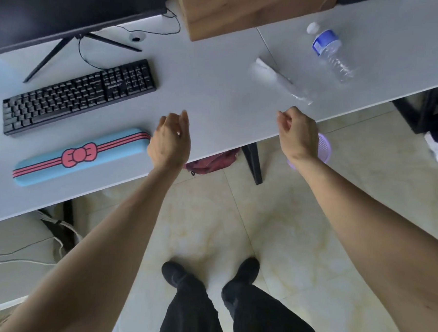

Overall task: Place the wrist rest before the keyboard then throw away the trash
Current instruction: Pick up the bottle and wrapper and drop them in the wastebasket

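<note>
A blue wrist rest point(81, 156) with pink stripes and a bow lies on the white desk point(217, 89), just in front of the black keyboard point(79, 95). My left hand point(171, 140) hovers at the rest's right end, fingers apart, holding nothing. My right hand point(298, 134) is over the desk's front edge, fingers loosely curled and empty. Beyond it lies a clear plastic wrapper point(280, 80), and farther right an empty plastic bottle point(329, 52) on its side. A purple mesh bin point(324, 148) stands on the floor under the desk, partly hidden by my right hand.
A monitor point(69, 8) on a stand is behind the keyboard. A wooden box point(246, 12) stands at the back of the desk. A black desk leg point(253, 162) and a red bag point(213, 161) are under the desk. My feet point(209, 274) are on the tiled floor.
</note>
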